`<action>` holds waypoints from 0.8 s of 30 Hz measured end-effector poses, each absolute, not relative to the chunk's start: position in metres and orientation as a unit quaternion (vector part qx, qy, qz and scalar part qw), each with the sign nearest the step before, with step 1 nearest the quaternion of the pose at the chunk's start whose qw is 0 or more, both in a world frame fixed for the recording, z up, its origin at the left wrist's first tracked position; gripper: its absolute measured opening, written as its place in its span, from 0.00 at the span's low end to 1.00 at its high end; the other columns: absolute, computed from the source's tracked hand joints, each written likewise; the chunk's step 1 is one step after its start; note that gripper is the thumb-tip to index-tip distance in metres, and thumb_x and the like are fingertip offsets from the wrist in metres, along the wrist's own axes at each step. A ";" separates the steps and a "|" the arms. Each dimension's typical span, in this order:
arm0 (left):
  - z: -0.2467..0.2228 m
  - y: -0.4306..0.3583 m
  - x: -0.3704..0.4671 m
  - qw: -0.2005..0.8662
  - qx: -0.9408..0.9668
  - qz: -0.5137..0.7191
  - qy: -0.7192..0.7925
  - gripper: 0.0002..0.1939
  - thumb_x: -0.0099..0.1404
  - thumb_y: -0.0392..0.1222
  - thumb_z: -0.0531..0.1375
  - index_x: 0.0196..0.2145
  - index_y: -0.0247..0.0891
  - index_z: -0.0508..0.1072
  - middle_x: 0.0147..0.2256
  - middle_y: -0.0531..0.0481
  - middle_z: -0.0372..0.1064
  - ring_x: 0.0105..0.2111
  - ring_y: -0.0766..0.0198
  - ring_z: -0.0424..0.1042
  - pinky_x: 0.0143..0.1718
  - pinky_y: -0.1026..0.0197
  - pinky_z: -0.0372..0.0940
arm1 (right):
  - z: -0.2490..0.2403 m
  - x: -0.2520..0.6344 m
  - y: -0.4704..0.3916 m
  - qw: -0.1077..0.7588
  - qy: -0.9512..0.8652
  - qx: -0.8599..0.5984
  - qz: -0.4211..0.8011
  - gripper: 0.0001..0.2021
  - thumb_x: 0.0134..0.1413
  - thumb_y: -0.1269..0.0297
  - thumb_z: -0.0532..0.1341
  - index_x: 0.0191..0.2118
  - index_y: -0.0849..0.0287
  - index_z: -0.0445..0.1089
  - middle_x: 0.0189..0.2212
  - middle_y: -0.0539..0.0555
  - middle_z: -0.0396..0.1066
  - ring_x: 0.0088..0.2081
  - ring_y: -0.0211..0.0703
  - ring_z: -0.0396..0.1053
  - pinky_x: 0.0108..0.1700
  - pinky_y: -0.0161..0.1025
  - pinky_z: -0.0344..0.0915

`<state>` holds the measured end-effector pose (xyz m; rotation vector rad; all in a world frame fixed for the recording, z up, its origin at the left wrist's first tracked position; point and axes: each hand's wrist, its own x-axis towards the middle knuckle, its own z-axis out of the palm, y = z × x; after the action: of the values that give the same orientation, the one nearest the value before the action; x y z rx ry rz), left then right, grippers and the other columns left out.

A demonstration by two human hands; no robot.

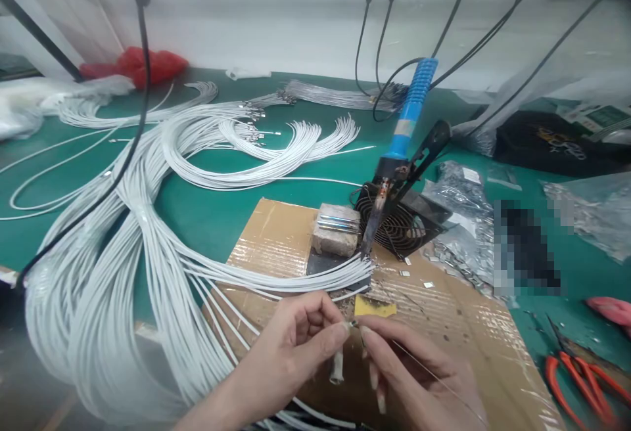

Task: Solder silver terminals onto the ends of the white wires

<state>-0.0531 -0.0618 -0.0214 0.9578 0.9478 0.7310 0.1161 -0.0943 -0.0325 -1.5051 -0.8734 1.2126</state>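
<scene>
Near the front of the cardboard, my left hand (pixel 305 345) is closed in a pinch. A short piece of white cable (pixel 337 368) shows below its thumb. My right hand (pixel 419 368) is closed too, with a thin silvery wire (pixel 434 376) running from its fingertips toward the lower right. Both sets of fingertips meet at a small metal end (pixel 353 324), too small to make out fully. Just beyond them, the stripped ends of a bundle of white cables (pixel 315 282) lie by a soldering iron (pixel 411 109) with a blue handle, tilted tip down.
Behind my hands are a yellow sponge (pixel 374 306), a grey block (pixel 336 228) and a black fan (pixel 394 221). Small metal connectors (pixel 428 284) lie scattered on the cardboard (pixel 473 345). Orange-handled pliers (pixel 582 378) rest at right. Coiled white cables (pixel 113 313) fill the left.
</scene>
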 end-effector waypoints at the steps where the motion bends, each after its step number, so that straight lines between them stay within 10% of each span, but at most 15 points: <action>1: -0.021 -0.062 -0.053 0.723 0.429 0.331 0.427 0.20 0.68 0.57 0.67 0.33 0.37 0.70 0.24 0.60 0.60 0.21 0.72 0.52 0.20 0.66 0.46 | -0.031 0.116 -0.094 0.488 -0.362 -0.616 0.501 0.13 0.45 0.48 0.75 0.34 0.51 0.87 0.22 0.51 0.75 0.20 0.35 0.69 0.22 0.26 0.66; 17: -0.014 -0.069 -0.046 0.650 0.527 0.286 0.466 0.13 0.73 0.46 0.59 0.32 0.39 0.69 0.26 0.57 0.60 0.26 0.67 0.58 0.26 0.65 0.54 | -0.023 0.142 -0.092 0.468 -0.595 -0.559 0.339 0.06 0.59 0.59 0.69 0.39 0.42 0.86 0.28 0.48 0.79 0.26 0.37 0.74 0.30 0.29 0.69; 24: -0.023 -0.067 -0.047 0.370 0.837 0.169 0.367 0.13 0.76 0.37 0.53 0.37 0.37 0.76 0.32 0.45 0.76 0.31 0.58 0.73 0.33 0.59 0.60 | -0.056 0.187 -0.072 0.404 -0.575 -0.667 0.247 0.13 0.58 0.53 0.66 0.32 0.55 0.84 0.27 0.54 0.79 0.23 0.42 0.71 0.27 0.36 0.69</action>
<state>-0.0469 -0.0670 -0.0230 2.1465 0.9421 0.4347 0.1871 -0.0718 -0.0563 -1.6854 -1.4516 0.6233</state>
